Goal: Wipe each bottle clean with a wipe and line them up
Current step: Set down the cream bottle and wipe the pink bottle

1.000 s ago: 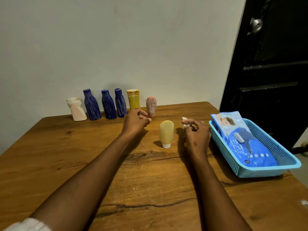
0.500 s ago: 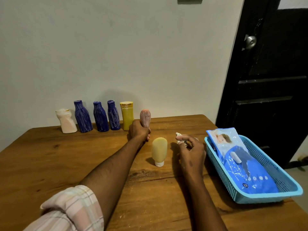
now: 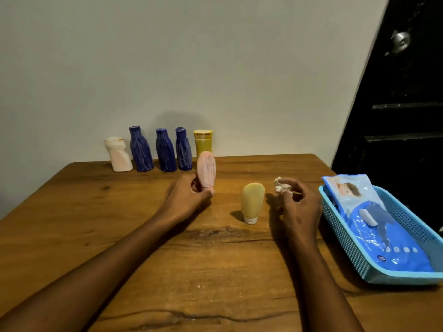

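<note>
Right now my left hand [image 3: 189, 196] grips the pink bottle [image 3: 206, 169] low down near its cap, fingers and thumb curled round the narrow end, so the bottle stands upright with its rounded end up. I cannot tell whether its cap touches the table [image 3: 72, 212] or sits just above it. My right hand [image 3: 298, 207] pinches a crumpled white wipe [image 3: 280, 185] between thumb and fingertips, the other fingers loosely curled beneath; it holds nothing else and hangs just to the right of the pale yellow bottle [image 3: 252, 201], not touching it. That bottle stands on its white cap between my two hands, near the middle of the table.

Along the far edge, against the wall, five bottles stand in a row: a white bottle [image 3: 118, 154] at the left, leaning a little, then three blue bottles [image 3: 141, 149] [image 3: 165, 150] [image 3: 183, 149] close together, then a mustard-yellow bottle [image 3: 203, 143] at the right end. The pink bottle in my left hand sits just in front of that mustard one.

To my right, a blue plastic basket [image 3: 354, 255] rests on the table's edge, holding a blue pack of wipes [image 3: 383, 236] that lies slanted inside it.
</note>
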